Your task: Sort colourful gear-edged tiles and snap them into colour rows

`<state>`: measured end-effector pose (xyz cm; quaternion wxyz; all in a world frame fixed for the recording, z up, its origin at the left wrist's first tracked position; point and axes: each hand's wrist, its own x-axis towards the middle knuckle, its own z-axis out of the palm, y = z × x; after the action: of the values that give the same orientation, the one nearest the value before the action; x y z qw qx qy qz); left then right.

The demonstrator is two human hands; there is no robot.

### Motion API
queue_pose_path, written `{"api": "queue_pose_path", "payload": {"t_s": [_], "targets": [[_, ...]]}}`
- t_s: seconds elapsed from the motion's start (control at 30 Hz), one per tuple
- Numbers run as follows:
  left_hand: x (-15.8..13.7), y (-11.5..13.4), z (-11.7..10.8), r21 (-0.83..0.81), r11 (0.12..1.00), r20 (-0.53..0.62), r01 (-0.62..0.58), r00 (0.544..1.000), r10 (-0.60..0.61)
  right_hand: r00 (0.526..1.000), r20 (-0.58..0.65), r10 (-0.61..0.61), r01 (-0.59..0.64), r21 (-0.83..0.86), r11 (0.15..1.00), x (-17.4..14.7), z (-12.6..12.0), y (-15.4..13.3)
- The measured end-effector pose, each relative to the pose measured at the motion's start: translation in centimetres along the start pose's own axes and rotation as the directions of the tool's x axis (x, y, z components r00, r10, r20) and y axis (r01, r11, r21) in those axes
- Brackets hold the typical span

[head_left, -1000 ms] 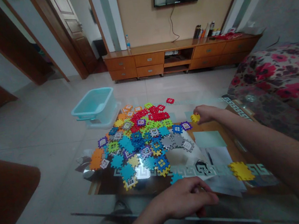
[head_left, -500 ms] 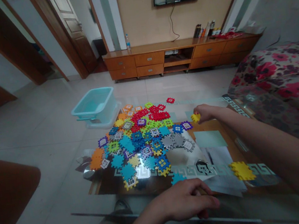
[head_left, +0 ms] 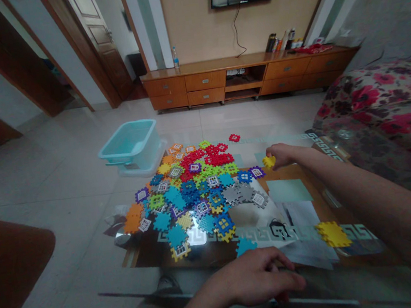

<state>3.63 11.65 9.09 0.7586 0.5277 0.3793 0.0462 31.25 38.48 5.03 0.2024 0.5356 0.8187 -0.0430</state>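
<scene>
My right hand [head_left: 282, 156] reaches over the far right part of the glass table and pinches a yellow interlocking building tile [head_left: 268, 162] between its fingers. My left hand [head_left: 260, 277] hovers at the near edge, its fingers loosely bent and apart, with nothing visible in them. Just beyond it lies a turquoise tile [head_left: 246, 245]. To the right, a small stack of yellow tiles [head_left: 333, 234] rests on the table. A wide heap of notched tiles covers the table's left half, including red tiles [head_left: 218, 156], grey tiles [head_left: 236, 193] and an orange stack [head_left: 134, 218].
A light-blue plastic bin [head_left: 131, 147] stands beyond the heap at the left. Papers [head_left: 303, 216] and a pale green sheet [head_left: 288, 190] show around the table's right half. A flowered sofa [head_left: 397, 94] is at the right, a wooden TV cabinet [head_left: 204, 80] at the back.
My left hand has shifted very slightly to the right. My right hand stays in place with the yellow tile.
</scene>
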Motion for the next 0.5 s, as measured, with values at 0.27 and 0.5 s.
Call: {"api": "queue_pose_path", "payload": {"t_s": [0.27,0.5], "targets": [[0.07,-0.27,-0.01,0.024,1.000,0.002,-0.008,1.000,0.008,1.000,-0.010,0.002,-0.002,0.005,1.000,-0.05,0.02,-0.01],[0.07,-0.24,0.00,0.026,1.000,0.005,-0.003,1.000,0.003,1.000,-0.013,0.012,-0.012,0.020,1.000,0.12,0.30,0.14]]}}
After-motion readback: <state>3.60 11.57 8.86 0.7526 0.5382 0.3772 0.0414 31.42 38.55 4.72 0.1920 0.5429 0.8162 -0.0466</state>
